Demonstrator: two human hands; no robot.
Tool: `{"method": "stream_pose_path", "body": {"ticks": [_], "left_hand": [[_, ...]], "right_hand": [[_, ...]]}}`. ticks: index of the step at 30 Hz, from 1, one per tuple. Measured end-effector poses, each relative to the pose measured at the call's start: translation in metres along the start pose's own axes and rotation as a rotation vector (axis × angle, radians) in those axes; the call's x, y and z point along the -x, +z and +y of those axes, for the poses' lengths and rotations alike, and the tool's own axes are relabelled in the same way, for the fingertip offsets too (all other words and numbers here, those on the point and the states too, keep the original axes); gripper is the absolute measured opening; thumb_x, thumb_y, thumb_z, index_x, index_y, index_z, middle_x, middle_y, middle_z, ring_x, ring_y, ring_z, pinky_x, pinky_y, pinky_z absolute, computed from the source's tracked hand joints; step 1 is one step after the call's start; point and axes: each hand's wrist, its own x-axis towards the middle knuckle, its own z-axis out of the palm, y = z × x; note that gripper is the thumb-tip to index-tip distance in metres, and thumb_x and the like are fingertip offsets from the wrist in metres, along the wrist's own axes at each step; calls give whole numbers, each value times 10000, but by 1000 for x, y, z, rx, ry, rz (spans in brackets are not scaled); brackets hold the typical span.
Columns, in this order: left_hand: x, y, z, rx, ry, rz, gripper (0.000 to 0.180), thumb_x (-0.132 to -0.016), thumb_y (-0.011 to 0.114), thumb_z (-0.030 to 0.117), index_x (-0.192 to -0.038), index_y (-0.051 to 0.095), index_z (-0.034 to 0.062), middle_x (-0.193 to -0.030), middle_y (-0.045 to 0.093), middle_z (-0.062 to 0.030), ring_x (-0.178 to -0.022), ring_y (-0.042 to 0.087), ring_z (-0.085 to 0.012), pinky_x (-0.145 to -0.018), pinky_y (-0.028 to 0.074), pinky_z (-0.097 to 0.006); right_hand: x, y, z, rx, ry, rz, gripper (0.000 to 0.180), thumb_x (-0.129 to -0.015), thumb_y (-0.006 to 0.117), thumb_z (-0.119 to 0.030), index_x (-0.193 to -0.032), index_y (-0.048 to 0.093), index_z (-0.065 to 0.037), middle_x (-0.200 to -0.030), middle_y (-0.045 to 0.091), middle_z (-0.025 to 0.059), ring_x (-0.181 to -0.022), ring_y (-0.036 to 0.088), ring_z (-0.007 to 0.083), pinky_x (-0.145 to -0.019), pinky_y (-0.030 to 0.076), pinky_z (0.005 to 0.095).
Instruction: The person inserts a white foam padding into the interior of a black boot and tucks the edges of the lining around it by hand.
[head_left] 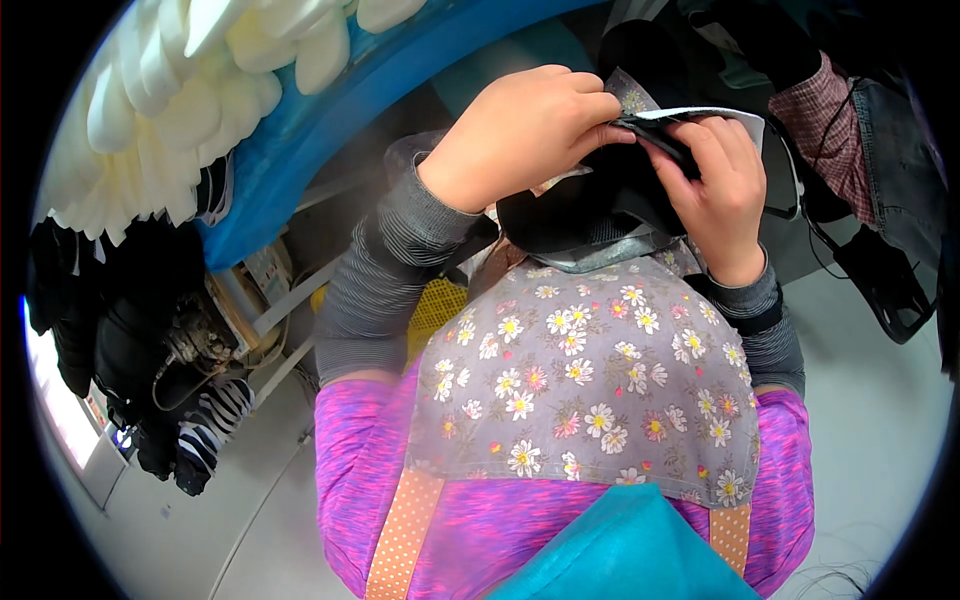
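Black-and-white piece (pixel 660 130): betw. hands, beyond floral apron (pixel 590 375).
L hand (pixel 545 125): fingers pinch its L end.
R hand (pixel 718 172): fingers grip R part.
Step (judged): edge handling.
Next: prob. needs steady pinch, edges aligned.

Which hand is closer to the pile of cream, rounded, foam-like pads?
Left. The left hand is to the right of the cream pads; the right hand is farther right, beyond the left one.

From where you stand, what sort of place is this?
Probably a sewing workshop: a pile of similar white pieces and black material held by the left hand and right hand suggest it.
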Motion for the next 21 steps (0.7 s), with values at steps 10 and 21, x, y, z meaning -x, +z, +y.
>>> {"method": "stream_pose_path", "body": {"ticks": [10,21], "left_hand": [[1,-4,6,-26,-6,7,253,-871,703,295,-924,688,47,-747,556,-80,-718,578,-268,-616,477,-373],[-16,-10,17,53,-76,99,197,-860,717,211,-878,663,23,-776,589,-103,-690,579,-301,-603,475,-379]], "right_hand": [[-3,-6,10,178,-13,73,135,-771,771,-151,-800,652,-93,-770,619,-4,-778,589,176,-848,384,346],[-20,-6,11,-44,-41,101,149,-763,773,-139,-782,643,-69,-744,613,26,-727,592,228,-934,446,414]]}}
